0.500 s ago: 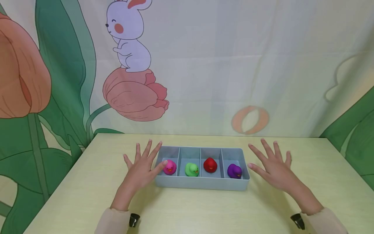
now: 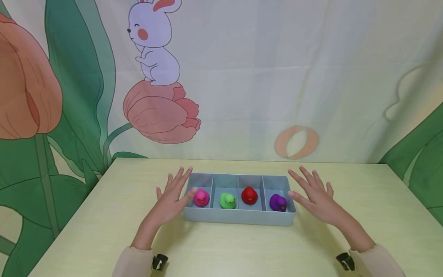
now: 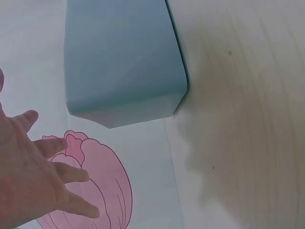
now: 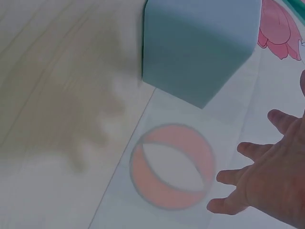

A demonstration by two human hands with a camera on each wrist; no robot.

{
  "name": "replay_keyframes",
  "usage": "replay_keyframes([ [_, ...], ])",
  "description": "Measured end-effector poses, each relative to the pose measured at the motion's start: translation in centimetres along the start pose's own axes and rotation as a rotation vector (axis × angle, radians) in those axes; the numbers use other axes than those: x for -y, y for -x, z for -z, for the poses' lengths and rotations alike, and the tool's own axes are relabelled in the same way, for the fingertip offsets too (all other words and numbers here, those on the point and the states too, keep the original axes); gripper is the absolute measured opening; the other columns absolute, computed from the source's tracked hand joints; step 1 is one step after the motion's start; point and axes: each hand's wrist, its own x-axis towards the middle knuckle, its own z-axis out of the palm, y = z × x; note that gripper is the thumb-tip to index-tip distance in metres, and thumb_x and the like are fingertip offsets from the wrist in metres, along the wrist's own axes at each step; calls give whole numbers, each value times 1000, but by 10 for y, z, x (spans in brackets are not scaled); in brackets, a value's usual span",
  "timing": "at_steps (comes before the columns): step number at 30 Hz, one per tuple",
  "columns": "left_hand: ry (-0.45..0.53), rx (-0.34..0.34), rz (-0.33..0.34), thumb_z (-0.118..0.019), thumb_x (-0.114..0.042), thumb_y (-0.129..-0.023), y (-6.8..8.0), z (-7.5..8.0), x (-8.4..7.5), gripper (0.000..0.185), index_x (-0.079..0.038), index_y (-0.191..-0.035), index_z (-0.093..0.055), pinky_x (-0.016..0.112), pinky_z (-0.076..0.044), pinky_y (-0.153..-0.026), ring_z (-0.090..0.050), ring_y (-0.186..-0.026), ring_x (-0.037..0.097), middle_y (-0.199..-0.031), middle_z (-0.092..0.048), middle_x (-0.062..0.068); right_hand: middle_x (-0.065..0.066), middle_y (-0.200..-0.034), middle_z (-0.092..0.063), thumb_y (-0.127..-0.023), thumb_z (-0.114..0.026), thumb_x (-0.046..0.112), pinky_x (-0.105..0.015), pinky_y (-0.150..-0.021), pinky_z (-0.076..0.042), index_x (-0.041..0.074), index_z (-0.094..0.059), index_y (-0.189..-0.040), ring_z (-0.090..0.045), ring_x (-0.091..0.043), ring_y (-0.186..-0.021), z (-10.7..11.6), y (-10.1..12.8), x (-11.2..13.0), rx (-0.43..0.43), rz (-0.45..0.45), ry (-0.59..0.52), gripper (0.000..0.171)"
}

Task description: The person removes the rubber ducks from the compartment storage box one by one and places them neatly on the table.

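A blue-grey box with a row of compartments stands on the table. From left to right its compartments hold a pink toy duck, a green toy duck, a red toy duck and a purple toy duck. My left hand is raised by the box's left end, fingers spread and holding nothing; its thumb overlaps the pink duck's compartment in the head view. At the right end my right hand is likewise spread and empty, thumb near the box rim. Both wrist views show the box's outer end walls.
The pale wooden table runs back to a hanging cloth printed with a rabbit, tulips and leaves. A small black device sits at the left cuff, and another black device at the right cuff.
My right hand has shifted left, closer to the box's right end. My left hand has turned a little, its fingers nearer together. The box and ducks stay in place.
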Motion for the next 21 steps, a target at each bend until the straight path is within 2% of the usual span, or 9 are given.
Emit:
replay_keyframes([
  [9,195,12,-42,-40,-42,-95,-2,-2,8,59,-27,-146,-16,73,4,-93,2,-137,41,-152,-9,9,-18,-151,-8,-94,-47,33,-74,-90,5,23,-22,-145,6,-49,-133,-9,-5,-3,23,-4,-165,58],
  [15,328,36,-71,-41,-33,-97,-3,0,4,57,-21,-146,-16,66,-11,-100,-8,-138,34,-152,-13,8,-20,-150,-9,-95,-45,28,-74,-92,-1,15,-22,-145,0,-46,-134,-16,-11,-7,36,13,-278,56],
  [19,402,54,-46,-41,-33,-97,-4,-1,3,57,-22,-146,-16,66,-13,-100,-9,-137,37,-152,-14,8,-19,-150,-10,-96,-45,24,-73,-93,-9,13,-22,-145,-6,-43,-135,-19,-13,-10,44,28,-363,55],
  [21,436,60,-24,-41,-36,-96,-7,-5,8,57,-26,-146,-16,65,-13,-100,-9,-137,38,-152,-13,5,-18,-150,-12,-96,-45,23,-72,-94,-11,12,-23,-145,-8,-43,-135,-20,-13,-11,39,27,-399,54],
])
